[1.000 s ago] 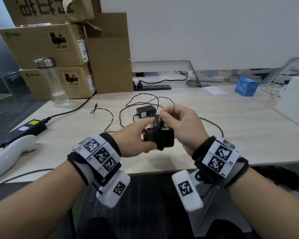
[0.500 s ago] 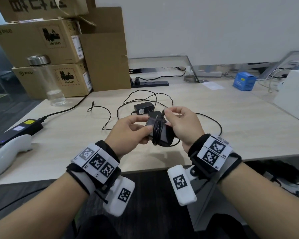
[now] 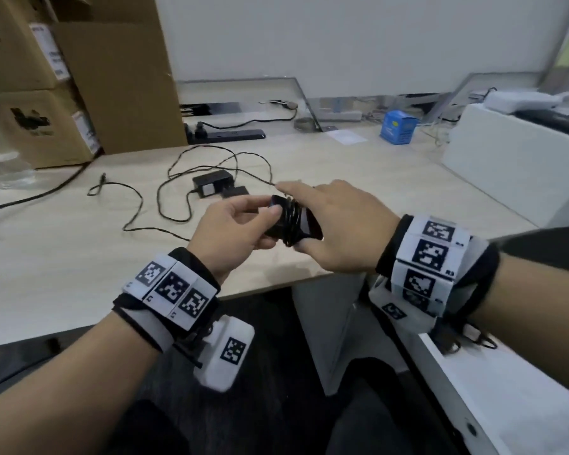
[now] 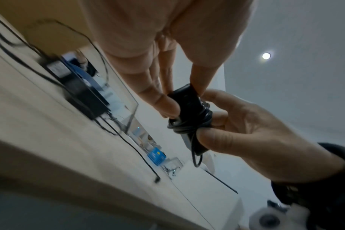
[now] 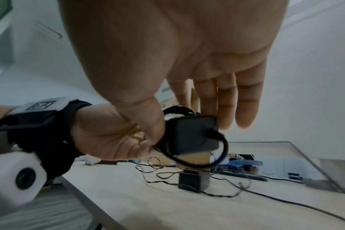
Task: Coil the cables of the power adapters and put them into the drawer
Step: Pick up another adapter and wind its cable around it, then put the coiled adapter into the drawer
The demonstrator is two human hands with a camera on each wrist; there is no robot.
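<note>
left hand (image 3: 234,229) pinching wrapped adapter (image 3: 288,221) above counter (image 3: 358,178) edge, right hand (image 3: 337,231) thumb under it, fingers straight, second adapter (image 3: 212,185) just behind

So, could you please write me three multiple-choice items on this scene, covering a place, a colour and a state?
1. Where is the loose-cabled adapter?
A. In a drawer
B. On the desk beyond the hands
C. On the cardboard boxes

2. What colour is the small box at the desk's far right?
A. Red
B. Green
C. Blue

3. How is the held adapter's cable?
A. Wound round its body
B. Hanging straight
C. Plugged into a strip

Key: 1 B, the loose-cabled adapter lies on the desk; 2 C, the small box is blue; 3 A, the cable wraps the held adapter, gripped by left hand and right hand.
</note>
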